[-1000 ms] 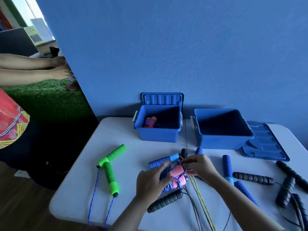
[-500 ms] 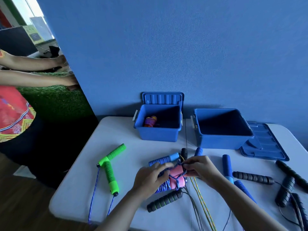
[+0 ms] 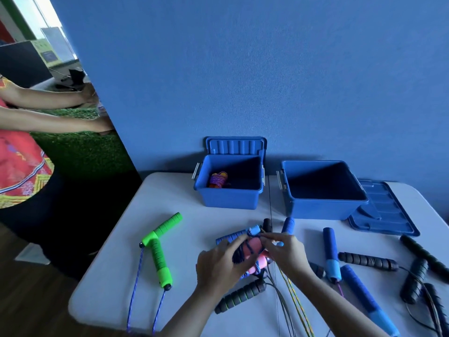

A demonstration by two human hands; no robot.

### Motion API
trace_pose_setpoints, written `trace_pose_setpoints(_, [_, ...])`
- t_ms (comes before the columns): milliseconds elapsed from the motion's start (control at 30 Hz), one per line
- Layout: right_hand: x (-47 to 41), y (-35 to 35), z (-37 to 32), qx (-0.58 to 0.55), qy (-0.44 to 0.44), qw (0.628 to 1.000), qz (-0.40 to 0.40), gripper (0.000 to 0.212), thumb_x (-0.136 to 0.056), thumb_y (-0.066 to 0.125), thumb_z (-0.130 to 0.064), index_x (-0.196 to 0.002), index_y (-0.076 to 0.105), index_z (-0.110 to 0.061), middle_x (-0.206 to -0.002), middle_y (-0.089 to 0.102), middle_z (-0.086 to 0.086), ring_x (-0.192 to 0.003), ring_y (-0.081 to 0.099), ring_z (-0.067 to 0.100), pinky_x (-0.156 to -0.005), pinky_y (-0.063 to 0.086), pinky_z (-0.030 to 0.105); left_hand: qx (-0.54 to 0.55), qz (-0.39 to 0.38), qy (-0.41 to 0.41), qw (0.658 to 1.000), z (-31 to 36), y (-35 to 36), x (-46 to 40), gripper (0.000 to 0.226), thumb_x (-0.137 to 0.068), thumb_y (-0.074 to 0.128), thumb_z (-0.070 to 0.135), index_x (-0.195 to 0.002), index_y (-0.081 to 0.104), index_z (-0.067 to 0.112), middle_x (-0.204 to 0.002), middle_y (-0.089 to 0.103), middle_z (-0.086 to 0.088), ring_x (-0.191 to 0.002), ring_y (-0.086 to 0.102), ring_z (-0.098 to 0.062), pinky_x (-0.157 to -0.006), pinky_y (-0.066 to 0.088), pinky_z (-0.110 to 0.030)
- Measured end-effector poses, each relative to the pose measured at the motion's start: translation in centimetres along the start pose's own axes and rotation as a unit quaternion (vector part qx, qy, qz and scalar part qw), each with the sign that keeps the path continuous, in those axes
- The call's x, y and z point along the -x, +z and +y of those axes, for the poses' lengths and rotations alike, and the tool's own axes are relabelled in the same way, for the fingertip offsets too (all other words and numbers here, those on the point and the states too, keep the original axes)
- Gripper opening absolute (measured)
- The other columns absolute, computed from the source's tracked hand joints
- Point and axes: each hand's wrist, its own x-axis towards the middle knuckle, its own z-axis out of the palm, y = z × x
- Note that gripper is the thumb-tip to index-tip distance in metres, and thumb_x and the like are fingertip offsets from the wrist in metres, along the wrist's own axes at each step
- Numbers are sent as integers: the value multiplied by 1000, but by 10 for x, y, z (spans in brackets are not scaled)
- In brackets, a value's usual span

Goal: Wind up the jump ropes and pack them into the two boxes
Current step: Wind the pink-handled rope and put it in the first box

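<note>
Head view: left hand [image 3: 220, 266] grips the pink handles [image 3: 254, 257] wrapped in blue rope, right hand [image 3: 285, 254] pinches the rope at their top, low on the counter [image 3: 116, 276]; small box [image 3: 229, 182] at 12 o'clock, larger box [image 3: 320, 190] at 1 o'clock

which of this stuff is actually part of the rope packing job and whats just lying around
Part of the job:
- pink-handled rope, gripped by left hand and right hand
- green-handled rope
- blue-handled ropes
- black-handled ropes
- left box, one wound rope inside
- right box

Lying about:
- loose lid
- green turf
- another person's arms
</note>
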Motion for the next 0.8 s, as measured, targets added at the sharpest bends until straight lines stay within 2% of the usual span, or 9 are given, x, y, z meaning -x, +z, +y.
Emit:
trace_pose_setpoints(67, [-1,-3,-1,57,-27,998,-32,16,-84,63,-14,-89,77,-20,-63,63,-16,-53,58,-4,-53,44,7,-9,1,-6,1000,5,-4,3,65,-76,25,89,-124,47,51,-85,66,9,-68,65,-16,-59,49,-29])
trace_pose_setpoints(167, [-4,-1,1,127,-50,989,-50,23,-88,53,-5,-94,73,-12,-73,64,-4,-58,53,4,-51,37,3,-2,-8,-9,1000,11,-8,6,61,-76,25,87,-123,44,52,-85,65,9,-74,64,-15,-65,47,-28])
trace_pose_setpoints(267, [-6,3,8,141,-71,987,-12,25,-88,48,2,-97,69,-7,-90,68,11,-69,54,18,-54,39,5,-17,3,3,1000,17,-9,2,51,-76,41,81,-114,53,49,-70,64,11,-57,61,-13,-53,43,-26])
trace_pose_setpoints(400, [-11,-2,12,97,-40,994,-19,18,-89,51,0,-93,67,-6,-80,68,8,-65,59,17,-55,44,11,-7,5,15,1000,17,-10,0,47,-76,49,72,-114,53,45,-62,62,10,-48,57,-13,-47,44,-25])
trace_pose_setpoints(500, [-17,-11,12,68,-30,995,-61,21,-88,57,-2,-78,65,-19,-66,64,0,-53,57,10,-53,44,10,38,7,1,999,16,-16,3,44,-73,57,66,-112,53,47,-64,63,15,-52,56,-10,-49,41,-21])
trace_pose_setpoints(567, [-20,-16,11,-7,11,995,-96,26,-88,57,1,-73,66,-19,-65,64,6,-56,59,17,-62,51,28,79,-16,-30,996,17,-20,5,45,-73,56,64,-116,51,50,-73,64,18,-65,58,-10,-55,37,-16])
trace_pose_setpoints(600, [-19,-18,10,-37,34,992,-116,25,-88,56,3,-74,67,-15,-65,64,9,-56,58,18,-61,51,30,98,-29,-48,994,17,-20,5,47,-73,52,65,-117,48,51,-76,64,20,-70,59,-8,-58,39,-15])
trace_pose_setpoints(733, [-15,-14,9,-67,63,984,-149,36,-83,48,10,-76,73,-15,-67,65,11,-58,54,18,-57,45,27,147,-34,-82,985,24,-20,5,48,-67,45,66,-113,41,53,-78,64,23,-73,60,-4,-64,45,-17])
trace_pose_setpoints(800, [-10,-14,6,-146,89,977,-131,24,-87,54,3,-78,71,-10,-69,63,11,-60,53,18,-53,43,24,183,-54,-124,974,26,-21,1,46,-68,43,66,-113,40,54,-84,66,24,-81,61,-3,-68,45,-20])
